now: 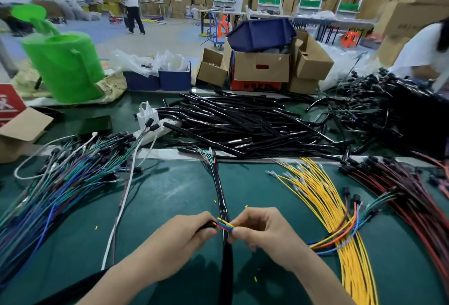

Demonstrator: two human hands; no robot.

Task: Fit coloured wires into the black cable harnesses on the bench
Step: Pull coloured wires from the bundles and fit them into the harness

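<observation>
Green bench mat (170, 198), left hand (184, 235) gripping black harness (205, 224), right hand (263, 230) pinching coloured wires (226, 225) lying crosswise.

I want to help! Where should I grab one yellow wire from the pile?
Probably pinch the yellow wires at their far end, just behind the metal tips, coming from above on the left: there they fan apart on the bench, while nearer they bunch.

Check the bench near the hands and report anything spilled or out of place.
Small yellow bits lie scattered on the green mat, apart from the yellow wire bundle; they look like stray offcuts. Further back, a blue bin lies askew atop a cardboard box.
</observation>
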